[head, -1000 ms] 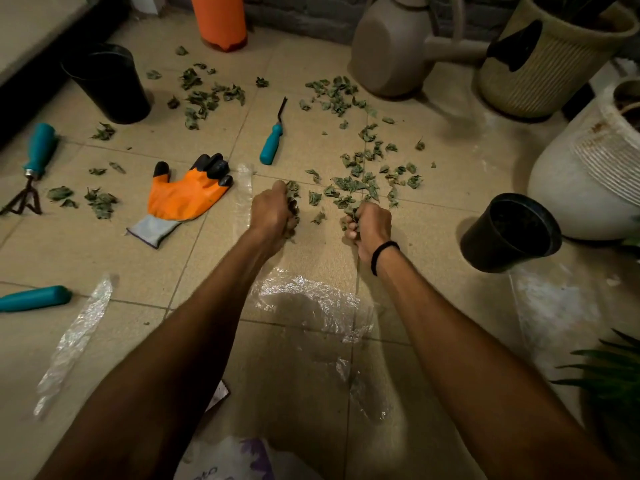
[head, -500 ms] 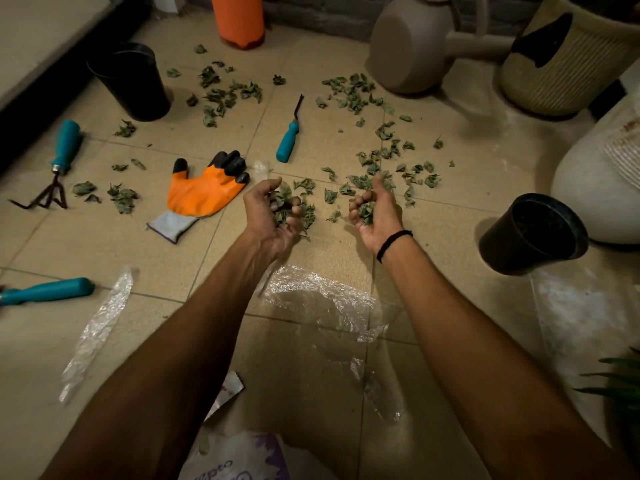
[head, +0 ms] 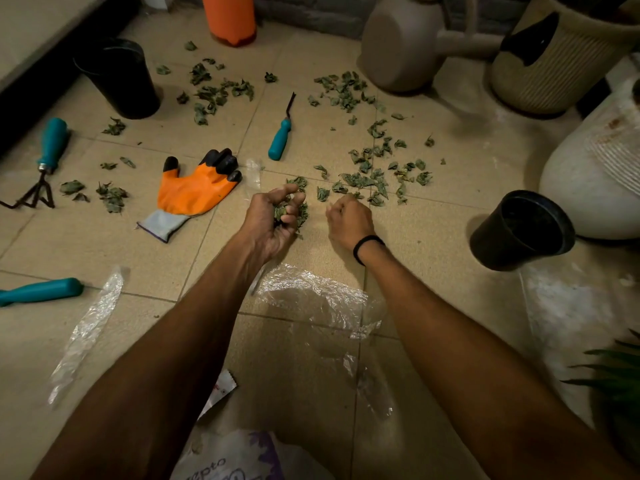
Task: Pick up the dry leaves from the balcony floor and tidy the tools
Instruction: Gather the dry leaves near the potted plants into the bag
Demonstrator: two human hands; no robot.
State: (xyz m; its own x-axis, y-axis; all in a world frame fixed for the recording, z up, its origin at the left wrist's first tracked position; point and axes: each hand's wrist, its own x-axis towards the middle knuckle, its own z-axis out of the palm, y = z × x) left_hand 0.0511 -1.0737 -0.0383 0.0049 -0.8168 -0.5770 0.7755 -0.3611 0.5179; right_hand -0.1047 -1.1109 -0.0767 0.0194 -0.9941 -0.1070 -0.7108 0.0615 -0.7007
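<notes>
Clutching dry leaves [head: 280, 211], the left grip [head: 266, 225] is clamping tight; the right grip [head: 349, 221] is sitting curled, contents hidden.

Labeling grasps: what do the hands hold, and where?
Left hand grips a clump of dry leaves in its curled palm. Right hand is fisted, back toward camera; contents cannot be told.
</notes>
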